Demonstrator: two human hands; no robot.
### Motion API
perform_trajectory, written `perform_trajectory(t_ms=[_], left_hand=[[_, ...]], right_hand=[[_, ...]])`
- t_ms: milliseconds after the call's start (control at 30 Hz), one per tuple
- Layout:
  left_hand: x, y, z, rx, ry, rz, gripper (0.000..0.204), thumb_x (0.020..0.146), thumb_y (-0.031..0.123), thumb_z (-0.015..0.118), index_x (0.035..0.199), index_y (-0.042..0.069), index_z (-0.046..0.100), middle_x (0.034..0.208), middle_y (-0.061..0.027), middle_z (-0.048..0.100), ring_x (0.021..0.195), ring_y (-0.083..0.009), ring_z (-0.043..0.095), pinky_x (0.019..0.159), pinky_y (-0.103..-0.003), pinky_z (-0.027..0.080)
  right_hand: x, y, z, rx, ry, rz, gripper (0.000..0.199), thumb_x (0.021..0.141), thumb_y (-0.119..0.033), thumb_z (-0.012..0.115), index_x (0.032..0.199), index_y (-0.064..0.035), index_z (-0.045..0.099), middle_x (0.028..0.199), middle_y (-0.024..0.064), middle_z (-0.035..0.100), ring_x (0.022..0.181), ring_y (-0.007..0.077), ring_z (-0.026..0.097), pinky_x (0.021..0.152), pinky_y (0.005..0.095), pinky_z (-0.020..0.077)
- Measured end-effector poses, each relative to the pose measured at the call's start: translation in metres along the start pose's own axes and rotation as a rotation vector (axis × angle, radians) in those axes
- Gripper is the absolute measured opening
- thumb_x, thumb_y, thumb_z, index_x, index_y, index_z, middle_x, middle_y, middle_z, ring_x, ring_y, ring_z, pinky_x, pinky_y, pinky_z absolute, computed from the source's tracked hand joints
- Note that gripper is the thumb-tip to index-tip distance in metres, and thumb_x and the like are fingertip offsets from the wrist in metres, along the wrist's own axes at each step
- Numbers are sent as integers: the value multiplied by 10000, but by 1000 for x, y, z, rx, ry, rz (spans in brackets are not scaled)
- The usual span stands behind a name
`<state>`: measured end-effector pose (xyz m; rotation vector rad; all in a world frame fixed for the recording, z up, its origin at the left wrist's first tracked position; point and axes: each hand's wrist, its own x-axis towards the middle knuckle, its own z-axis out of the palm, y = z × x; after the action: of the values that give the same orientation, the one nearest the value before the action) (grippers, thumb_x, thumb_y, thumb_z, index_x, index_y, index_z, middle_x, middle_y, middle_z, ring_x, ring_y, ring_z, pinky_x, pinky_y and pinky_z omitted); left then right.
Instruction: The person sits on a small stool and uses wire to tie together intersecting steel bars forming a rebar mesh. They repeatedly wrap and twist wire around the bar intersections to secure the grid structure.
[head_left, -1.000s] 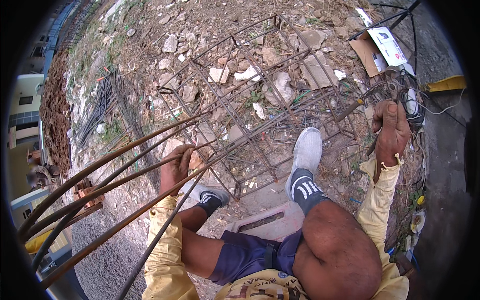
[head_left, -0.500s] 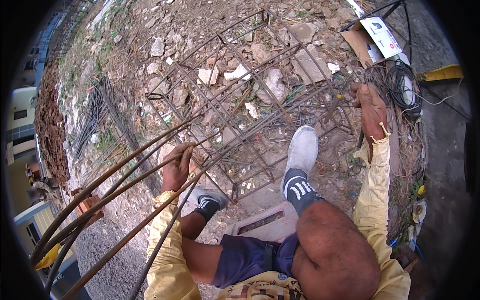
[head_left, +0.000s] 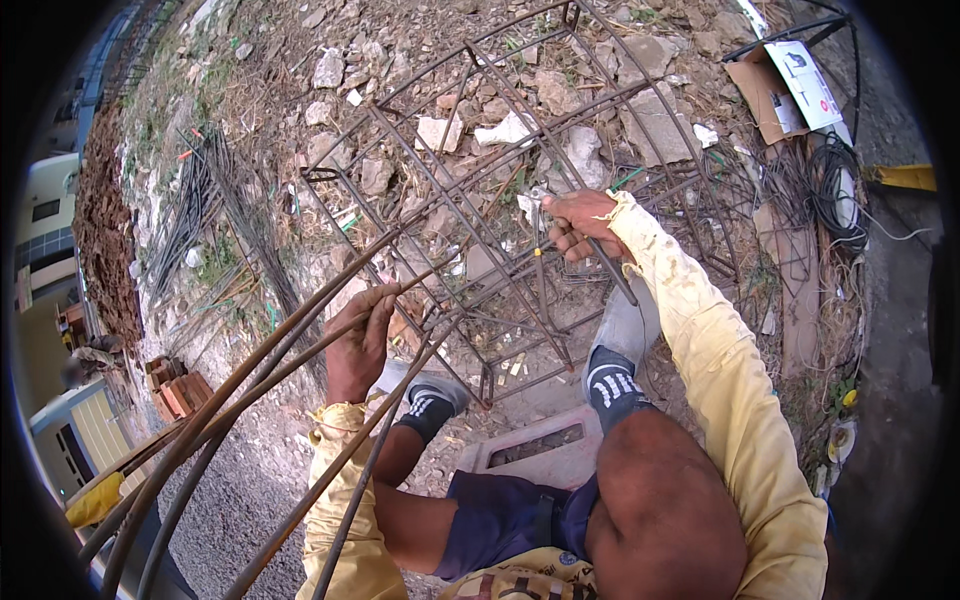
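My left hand (head_left: 358,340) is closed around a rusty steel rebar rod (head_left: 422,277), whose far end reaches past my fingers among the bars of a welded or tied rebar cage (head_left: 440,180). The cage lies in front of my feet. Over its near right part, my right hand (head_left: 582,222) is closed on a dark metal tool (head_left: 618,275) with a straight shank pointing down toward my shoe. Beside those fingers is a dark piece with a yellow band (head_left: 537,253); whether it belongs to the tool I cannot tell. Several long rods (head_left: 250,390) run past my left forearm.
Rubble and stones (head_left: 655,125) lie under and beyond the cage. A bundle of dark wire (head_left: 205,200) is at left. An opened cardboard box (head_left: 755,100) and coiled cable (head_left: 835,185) lie far right. Bricks (head_left: 180,390) are stacked at left. A pale concrete block (head_left: 535,440) sits between my feet.
My right hand has swung left from beside the cage to over its bars, bringing the dark tool along. My left hand still grips the rod. The view has shifted slightly.
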<state>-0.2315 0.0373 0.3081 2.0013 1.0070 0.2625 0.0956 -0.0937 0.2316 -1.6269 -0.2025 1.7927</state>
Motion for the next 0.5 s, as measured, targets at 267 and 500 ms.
perform_trajectory(t_ms=[267, 500], left_hand=[[4, 7, 4, 23, 9, 61, 163, 909, 79, 589, 1031, -6, 657, 915, -95, 687, 824, -136, 633, 731, -264, 503], [3, 21, -3, 102, 48, 96, 124, 878, 45, 610, 991, 16, 654, 918, -136, 696, 812, -209, 681, 694, -298, 529]], right_hand=[[129, 19, -1, 399, 190, 189, 113, 846, -51, 462, 733, -57, 464, 594, 68, 465, 439, 138, 403, 345, 310, 271], [196, 53, 4, -967, 493, 167, 301, 822, -256, 583, 1051, -90, 685, 1109, 159, 651, 1048, 318, 622, 874, 436, 495]])
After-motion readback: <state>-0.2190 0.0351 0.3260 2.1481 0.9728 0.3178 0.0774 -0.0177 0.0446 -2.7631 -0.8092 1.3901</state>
